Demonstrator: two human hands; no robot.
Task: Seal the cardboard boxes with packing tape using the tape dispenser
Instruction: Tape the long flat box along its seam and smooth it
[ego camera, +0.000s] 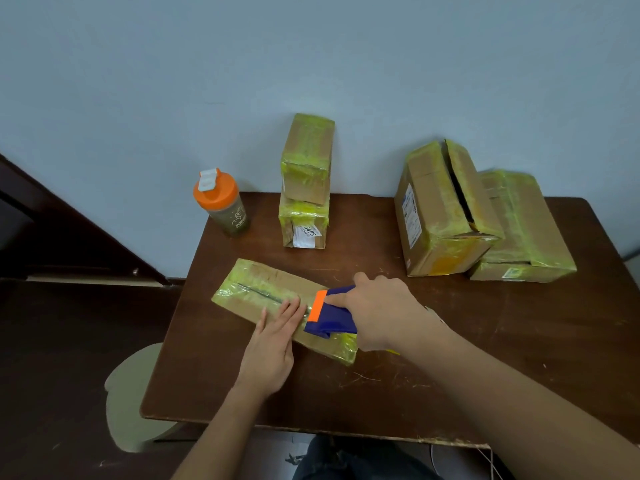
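Note:
A long flat cardboard box (263, 285) with yellowish tape on it lies diagonally on the brown table (450, 358). My left hand (273, 344) rests flat on the box's near side with straight fingers. My right hand (381, 311) grips a blue tape dispenser (334, 315) with an orange front edge, which sits on top of the box near its right end. The dispenser's tape roll is hidden under my hand.
Two taped boxes (306, 181) are stacked at the back of the table. At the right stand a bigger box with open top flaps (440, 216) and a flat taped box (526, 230). An orange-lidded bottle (221, 202) stands at the back left corner. A stool (131, 400) is left of the table.

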